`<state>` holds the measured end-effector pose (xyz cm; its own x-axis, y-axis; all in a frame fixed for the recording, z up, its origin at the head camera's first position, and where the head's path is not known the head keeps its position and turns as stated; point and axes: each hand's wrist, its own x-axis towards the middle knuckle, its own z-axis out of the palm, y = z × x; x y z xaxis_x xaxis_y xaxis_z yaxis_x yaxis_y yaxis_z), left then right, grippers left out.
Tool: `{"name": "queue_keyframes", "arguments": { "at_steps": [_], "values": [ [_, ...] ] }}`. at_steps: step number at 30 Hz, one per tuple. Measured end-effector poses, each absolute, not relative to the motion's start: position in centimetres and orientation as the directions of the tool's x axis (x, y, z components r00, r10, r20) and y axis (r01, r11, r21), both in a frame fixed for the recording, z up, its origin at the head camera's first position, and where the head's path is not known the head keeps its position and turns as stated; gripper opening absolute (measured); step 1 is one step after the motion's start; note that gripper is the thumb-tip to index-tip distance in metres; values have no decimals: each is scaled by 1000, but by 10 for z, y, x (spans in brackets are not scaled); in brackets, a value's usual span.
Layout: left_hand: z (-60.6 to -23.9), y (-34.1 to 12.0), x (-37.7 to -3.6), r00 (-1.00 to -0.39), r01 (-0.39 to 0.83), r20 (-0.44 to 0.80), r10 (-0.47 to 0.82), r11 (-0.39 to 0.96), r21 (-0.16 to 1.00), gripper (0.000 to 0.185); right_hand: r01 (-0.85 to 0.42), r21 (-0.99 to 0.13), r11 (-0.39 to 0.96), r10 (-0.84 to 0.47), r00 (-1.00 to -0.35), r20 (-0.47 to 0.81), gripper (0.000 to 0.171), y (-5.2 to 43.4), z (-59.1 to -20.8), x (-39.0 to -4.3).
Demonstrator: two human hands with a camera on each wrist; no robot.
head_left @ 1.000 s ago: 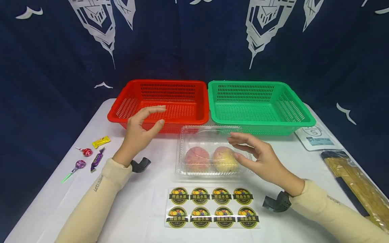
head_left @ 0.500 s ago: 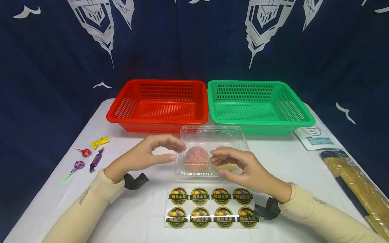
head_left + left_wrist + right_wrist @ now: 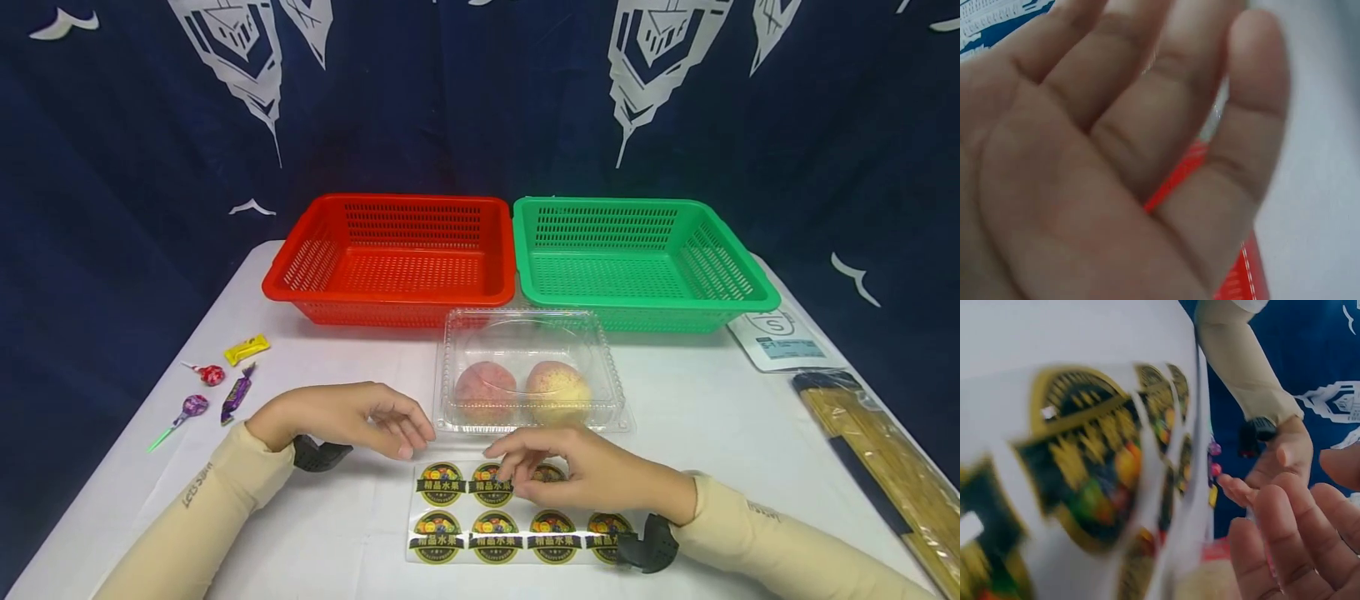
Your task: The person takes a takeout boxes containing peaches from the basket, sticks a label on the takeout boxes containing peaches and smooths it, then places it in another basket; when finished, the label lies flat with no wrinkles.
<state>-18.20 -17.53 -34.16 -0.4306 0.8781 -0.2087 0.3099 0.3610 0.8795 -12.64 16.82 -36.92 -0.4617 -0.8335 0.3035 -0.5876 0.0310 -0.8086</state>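
My left hand (image 3: 352,417) hangs over the white table with loosely bent fingers and nothing in them, its fingertips just left of the sticker sheet. My right hand (image 3: 577,471) hovers over the upper part of that sheet (image 3: 495,497), covering some of its round black-and-gold fruit labels. Its fingers are relaxed and hold nothing. Behind both hands stands a closed clear plastic clamshell box (image 3: 525,333) with two peaches inside, one pink (image 3: 486,390) and one yellow and pink (image 3: 558,392). In the right wrist view the labels (image 3: 1091,456) look large and blurred.
A red basket (image 3: 390,296) and a green basket (image 3: 645,302) stand behind the box. Wrapped candies and lollipops (image 3: 195,405) lie on the left. At the right are a white packet with a grey panel (image 3: 787,342) and a bagged wooden item (image 3: 862,450).
Both hands have come down toward the person, from near the red basket and the clamshell box to the sticker sheet. The peaches are uncovered in view; the box stays put.
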Motion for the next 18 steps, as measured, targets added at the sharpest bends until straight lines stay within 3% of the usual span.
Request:
{"name": "queue_keyframes", "arguments": {
  "at_steps": [5,9,18],
  "values": [
    [-346,-179,-183,-421,256,-265,867,394,883,28,-538,-840,66,-879,-430,206,40,159,-381,-123],
    [-356,-178,-184,-433,227,-310,847,435,871,26,-519,-848,101,-877,-449,170,40,151,-390,-123],
    [-364,-170,-181,-488,156,-384,783,512,845,47,-465,-875,136,-850,-508,138,36,141,-406,-126]
  ]
}}
